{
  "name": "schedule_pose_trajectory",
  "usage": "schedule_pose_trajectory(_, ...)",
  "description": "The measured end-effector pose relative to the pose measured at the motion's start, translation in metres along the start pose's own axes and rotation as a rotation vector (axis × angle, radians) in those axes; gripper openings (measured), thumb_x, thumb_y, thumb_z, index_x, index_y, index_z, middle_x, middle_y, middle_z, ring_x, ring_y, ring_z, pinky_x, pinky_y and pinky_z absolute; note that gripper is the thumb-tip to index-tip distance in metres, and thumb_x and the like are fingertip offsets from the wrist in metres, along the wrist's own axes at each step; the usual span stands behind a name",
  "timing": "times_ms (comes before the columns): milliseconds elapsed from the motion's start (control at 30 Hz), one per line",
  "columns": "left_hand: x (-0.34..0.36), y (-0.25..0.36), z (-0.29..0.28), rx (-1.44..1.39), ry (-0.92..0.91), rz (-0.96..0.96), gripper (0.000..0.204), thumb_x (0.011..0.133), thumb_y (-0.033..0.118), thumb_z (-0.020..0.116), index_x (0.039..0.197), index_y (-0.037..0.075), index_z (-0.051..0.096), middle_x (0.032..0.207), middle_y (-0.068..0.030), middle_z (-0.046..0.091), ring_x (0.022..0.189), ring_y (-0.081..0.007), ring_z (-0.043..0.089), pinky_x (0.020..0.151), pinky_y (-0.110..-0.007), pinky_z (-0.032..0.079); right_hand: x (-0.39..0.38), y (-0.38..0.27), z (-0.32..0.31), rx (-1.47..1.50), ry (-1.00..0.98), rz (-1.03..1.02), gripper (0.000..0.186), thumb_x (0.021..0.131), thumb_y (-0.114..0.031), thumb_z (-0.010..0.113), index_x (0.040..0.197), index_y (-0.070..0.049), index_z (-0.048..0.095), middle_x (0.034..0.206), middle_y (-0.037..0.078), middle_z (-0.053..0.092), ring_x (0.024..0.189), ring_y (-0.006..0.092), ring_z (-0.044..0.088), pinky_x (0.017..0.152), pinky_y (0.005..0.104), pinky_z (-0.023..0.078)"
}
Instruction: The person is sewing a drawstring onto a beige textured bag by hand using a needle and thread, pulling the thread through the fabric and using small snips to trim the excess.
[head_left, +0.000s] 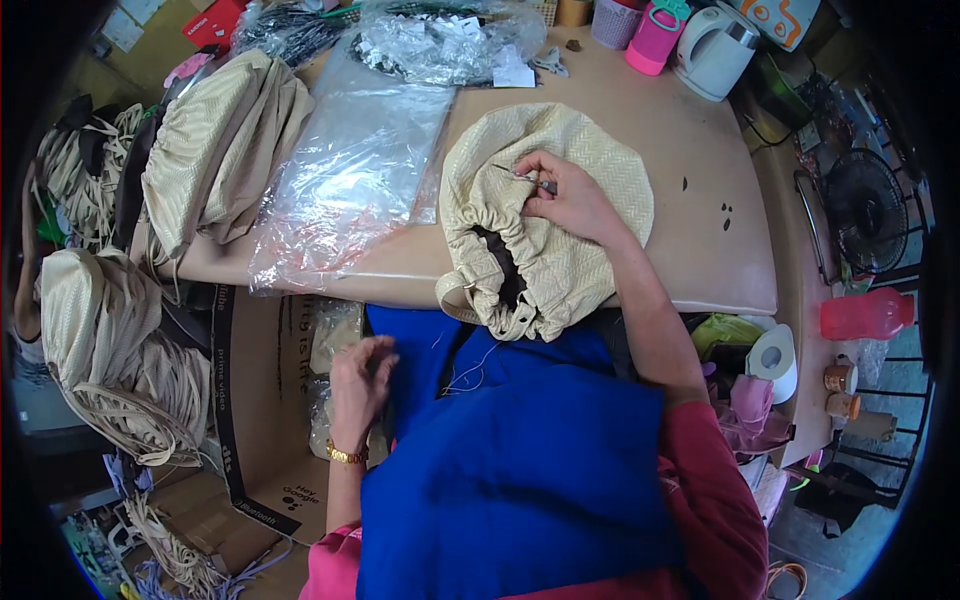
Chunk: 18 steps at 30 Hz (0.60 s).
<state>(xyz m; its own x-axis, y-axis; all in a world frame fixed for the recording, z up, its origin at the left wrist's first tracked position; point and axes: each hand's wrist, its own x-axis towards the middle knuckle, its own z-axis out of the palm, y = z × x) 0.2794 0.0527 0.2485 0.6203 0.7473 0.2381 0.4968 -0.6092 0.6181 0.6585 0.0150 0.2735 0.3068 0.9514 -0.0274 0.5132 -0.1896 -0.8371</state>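
A cream woven-pattern bag (610, 170) with a gathered opening lies at the table's front edge. Its dark inside shows through the opening, and a short strap loops at its left. My right hand (570, 200) rests over the bag, closed around small metal thread snips (522, 177) whose blades point left. Lower down, my left hand (358, 388) hangs beside a cardboard box (262, 400), in front of the table. Its fingers are loosely bent and apart, and I see nothing in them. A blue cloth (520, 470) covers my lap, with loose pale threads (470, 380) on it.
Clear plastic sheets (350, 150) lie left of the bag on the table (700, 240). More cream bags (220, 150) are heaped at the left. A white kettle (715, 50) and pink bottle (655, 40) stand at the back right. A toilet roll (770, 360) sits at the right.
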Motion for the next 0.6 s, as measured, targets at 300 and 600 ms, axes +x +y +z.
schedule_pose_trajectory(300,0.054,0.096,0.009,-0.362,-0.034,0.358,0.01,0.077,0.007,0.079,0.084,0.007,0.071,0.069,-0.0069,0.064,0.055,-0.0223,0.058,0.062,-0.032,0.048,-0.01,-0.005,-0.001,0.229,0.037,-0.083,0.037,0.076,-0.005,0.075,0.11,-0.005,0.061,0.073,-0.003,0.05,0.07,0.0077,0.048,0.066,0.026,0.042)
schedule_pose_trajectory(600,0.073,0.085,0.01,-0.185,0.265,0.318,0.051,0.074,0.032,0.085,0.103,0.003,0.054,0.088,-0.0116,0.061,0.067,-0.0237,0.056,0.057,-0.033,0.043,-0.08,-0.059,0.002,0.343,0.234,-0.047,0.031,0.09,0.003,0.064,0.119,-0.003,0.057,0.089,0.0,0.049,0.081,0.0053,0.045,0.072,0.0196,0.043)
